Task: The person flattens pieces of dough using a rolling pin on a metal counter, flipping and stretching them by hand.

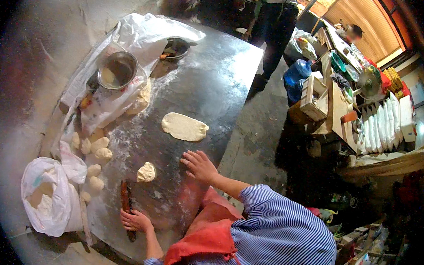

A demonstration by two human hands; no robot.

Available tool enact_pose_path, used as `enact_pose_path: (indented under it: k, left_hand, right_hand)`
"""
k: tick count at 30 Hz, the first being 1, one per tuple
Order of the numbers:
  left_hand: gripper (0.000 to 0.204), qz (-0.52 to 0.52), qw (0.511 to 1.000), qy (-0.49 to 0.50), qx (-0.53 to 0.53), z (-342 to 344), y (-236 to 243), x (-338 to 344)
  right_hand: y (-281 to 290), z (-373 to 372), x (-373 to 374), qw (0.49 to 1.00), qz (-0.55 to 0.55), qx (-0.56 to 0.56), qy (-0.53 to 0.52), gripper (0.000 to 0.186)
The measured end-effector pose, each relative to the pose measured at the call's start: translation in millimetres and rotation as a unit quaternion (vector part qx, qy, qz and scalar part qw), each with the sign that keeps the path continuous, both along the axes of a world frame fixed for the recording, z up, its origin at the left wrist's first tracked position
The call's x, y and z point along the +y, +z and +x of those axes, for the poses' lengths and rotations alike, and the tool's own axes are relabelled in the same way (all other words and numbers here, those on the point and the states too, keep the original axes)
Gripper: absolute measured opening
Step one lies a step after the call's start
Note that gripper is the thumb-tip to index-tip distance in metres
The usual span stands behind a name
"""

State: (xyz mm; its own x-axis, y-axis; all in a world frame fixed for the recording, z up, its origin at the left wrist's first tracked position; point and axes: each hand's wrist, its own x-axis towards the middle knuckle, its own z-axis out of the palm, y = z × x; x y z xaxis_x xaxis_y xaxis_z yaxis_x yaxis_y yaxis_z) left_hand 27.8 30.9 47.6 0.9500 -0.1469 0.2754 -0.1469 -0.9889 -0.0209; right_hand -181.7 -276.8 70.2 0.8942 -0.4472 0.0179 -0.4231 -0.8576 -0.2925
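Note:
My left hand (136, 221) is wrapped over the lower end of a dark brown rolling pin (124, 195) lying on the metal worktable (215, 74). My right hand (200, 166) rests at the table's right side with fingers spread and nothing in them. Between and beyond the hands sits a small lump of dough (146, 172). Farther off lies a flattened oval sheet of dough (184, 127), just above the right hand. Several dough balls (99, 145) are grouped left of the lump, on the floury part of the table.
A white sack of flour (48, 198) stands open at the left edge, with a thin stick (86, 217) beside it. A metal pot (117, 70) and a dark pan (176, 48) sit among plastic sheeting at the back left. A person (279, 29) stands beyond the table.

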Motion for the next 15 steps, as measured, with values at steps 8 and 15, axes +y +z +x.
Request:
enact_pose_path:
  k: [8, 15]
  left_hand:
    - [0.047, 0.009, 1.000, 0.010, 0.021, 2.3, -5.9, 3.8]
    - [0.049, 0.016, 1.000, -0.004, 0.004, 2.7, -15.3, 10.2]
  right_hand:
    - [2.3, 0.6, 0.4, 0.998, -0.020, -0.057, 0.003, 0.060]
    - [2.6, -0.8, 0.8, 0.998, -0.016, -0.062, 0.004, 0.058]
